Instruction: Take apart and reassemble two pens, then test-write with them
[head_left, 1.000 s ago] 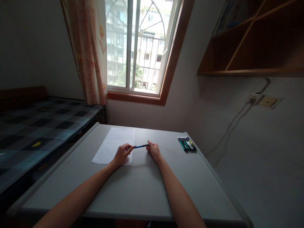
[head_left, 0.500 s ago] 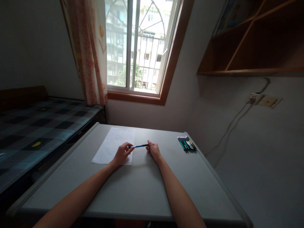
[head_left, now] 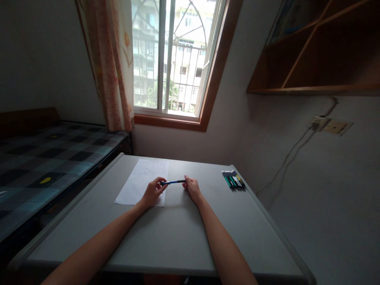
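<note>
A slim blue and black pen [head_left: 175, 182] spans the gap between my two hands, level above the table. My left hand [head_left: 153, 190] pinches its left end, over the right part of a white sheet of paper [head_left: 136, 186] with faint writing near the top. At the other end, the dark tip part of the pen lies between the closed fingers of my right hand [head_left: 192, 187]. A row of several pens [head_left: 234, 181], black, green, white and yellow, rests by the table's right edge.
Both forearms lie over the light grey table [head_left: 166, 237]. On the left is a bed with a checked mattress [head_left: 59, 158]. A window [head_left: 172, 59] with an orange curtain [head_left: 114, 71] is ahead. Wooden shelves [head_left: 311, 89] and a wall socket [head_left: 319, 123] with cords are on the right.
Almost nothing has moved. The pen appears slightly turned about its length in my fingers; both hands keep their places.
</note>
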`<state>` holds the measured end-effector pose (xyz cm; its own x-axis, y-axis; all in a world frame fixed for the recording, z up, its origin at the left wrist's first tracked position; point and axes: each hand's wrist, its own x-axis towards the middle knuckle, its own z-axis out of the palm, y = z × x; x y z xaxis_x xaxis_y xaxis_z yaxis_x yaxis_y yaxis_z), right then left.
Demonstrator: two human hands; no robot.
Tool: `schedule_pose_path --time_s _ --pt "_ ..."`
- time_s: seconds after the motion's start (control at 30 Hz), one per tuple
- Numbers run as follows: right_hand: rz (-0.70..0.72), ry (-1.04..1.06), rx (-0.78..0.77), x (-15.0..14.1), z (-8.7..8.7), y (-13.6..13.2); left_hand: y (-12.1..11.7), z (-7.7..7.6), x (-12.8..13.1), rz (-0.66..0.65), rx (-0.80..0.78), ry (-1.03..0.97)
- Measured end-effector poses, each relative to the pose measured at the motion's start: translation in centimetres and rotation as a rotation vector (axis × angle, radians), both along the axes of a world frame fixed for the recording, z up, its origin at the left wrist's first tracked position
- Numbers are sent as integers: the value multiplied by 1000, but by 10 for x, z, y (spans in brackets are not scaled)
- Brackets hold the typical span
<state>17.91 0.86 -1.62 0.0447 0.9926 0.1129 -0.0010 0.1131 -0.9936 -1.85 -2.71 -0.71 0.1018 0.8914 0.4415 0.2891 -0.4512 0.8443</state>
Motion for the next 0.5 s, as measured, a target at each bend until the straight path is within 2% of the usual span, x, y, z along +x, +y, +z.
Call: schedule_pose_path --time_s 0.5 --pt "-1 9 -10 1 1 -2 -2 4 -2 -18 -53 58"
